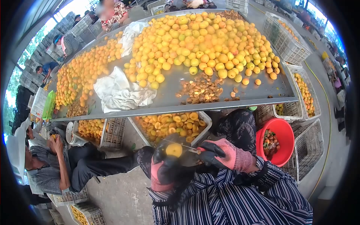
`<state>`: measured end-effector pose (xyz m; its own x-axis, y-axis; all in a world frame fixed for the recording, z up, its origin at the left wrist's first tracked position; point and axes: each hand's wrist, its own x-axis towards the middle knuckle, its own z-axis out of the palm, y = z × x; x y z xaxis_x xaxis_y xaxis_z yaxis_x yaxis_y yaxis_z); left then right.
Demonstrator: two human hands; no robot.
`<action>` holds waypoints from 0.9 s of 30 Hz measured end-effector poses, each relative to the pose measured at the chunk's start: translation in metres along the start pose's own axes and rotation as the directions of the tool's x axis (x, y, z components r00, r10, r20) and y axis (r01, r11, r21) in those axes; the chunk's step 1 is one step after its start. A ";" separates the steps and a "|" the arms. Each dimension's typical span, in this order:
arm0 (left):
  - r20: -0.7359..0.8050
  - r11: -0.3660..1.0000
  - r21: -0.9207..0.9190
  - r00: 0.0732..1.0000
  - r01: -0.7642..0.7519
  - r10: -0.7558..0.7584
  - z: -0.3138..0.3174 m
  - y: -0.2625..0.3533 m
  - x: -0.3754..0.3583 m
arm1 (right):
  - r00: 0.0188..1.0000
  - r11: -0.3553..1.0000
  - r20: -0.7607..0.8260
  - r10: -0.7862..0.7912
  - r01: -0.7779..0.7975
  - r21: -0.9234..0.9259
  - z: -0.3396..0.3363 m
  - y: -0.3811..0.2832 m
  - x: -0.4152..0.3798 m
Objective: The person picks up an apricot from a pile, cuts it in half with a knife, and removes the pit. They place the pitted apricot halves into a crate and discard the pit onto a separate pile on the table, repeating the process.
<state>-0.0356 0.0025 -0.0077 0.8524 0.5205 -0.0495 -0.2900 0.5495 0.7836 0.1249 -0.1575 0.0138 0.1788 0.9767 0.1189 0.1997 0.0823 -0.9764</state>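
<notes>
In the head view my left hand [163, 168], in a pink and black glove, is closed around a yellow apricot [174, 150]. A knife [189, 147] with a red handle is gripped in my right hand [221, 154], gloved the same way. Its thin blade points left and passes just above the apricot. Directly beyond my hands, a white crate [207, 127] holds many halved apricots [170, 125]. On the metal table above it lie a large heap of whole apricots [195, 41] and a pile of brown pits [200, 89].
White cloths [122, 92] lie on the metal table [165, 97]. At my right stand a red bucket [287, 140] with scraps inside and a plastic crate [310, 148]. A person [48, 165] in a white hat sits at my left, holding fruit. More people sit across the table.
</notes>
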 end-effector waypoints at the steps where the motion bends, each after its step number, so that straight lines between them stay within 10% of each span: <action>1: 0.062 0.973 0.176 0.989 -0.146 0.137 0.004 0.001 -0.001 | 1.000 0.999 -0.017 0.012 -0.011 0.033 0.002 -0.002 0.001; 8: -0.091 0.965 0.243 0.988 -0.101 0.126 0.008 0.006 -0.006 | 0.996 0.984 -0.006 0.093 -0.091 0.153 0.013 0.001 0.006; 10: -0.141 0.986 -0.156 0.989 -0.056 0.034 0.006 0.004 -0.008 | 0.994 0.986 0.036 0.102 -0.106 0.126 0.012 -0.008 0.011; 13: -0.079 0.974 -0.218 0.996 -0.068 0.052 0.004 0.006 -0.009 | 0.994 0.988 0.077 0.071 -0.080 0.129 0.013 -0.006 0.014; 27: 0.023 1.000 0.014 1.000 -0.021 0.020 -0.002 0.009 -0.011 | 0.996 0.994 0.081 0.043 -0.050 0.096 0.020 -0.012 0.018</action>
<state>-0.0479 0.0032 -0.0008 0.8561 0.5164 -0.0193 -0.3014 0.5293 0.7931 0.1067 -0.1365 0.0243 0.1090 0.9921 0.0622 0.0975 0.0516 -0.9939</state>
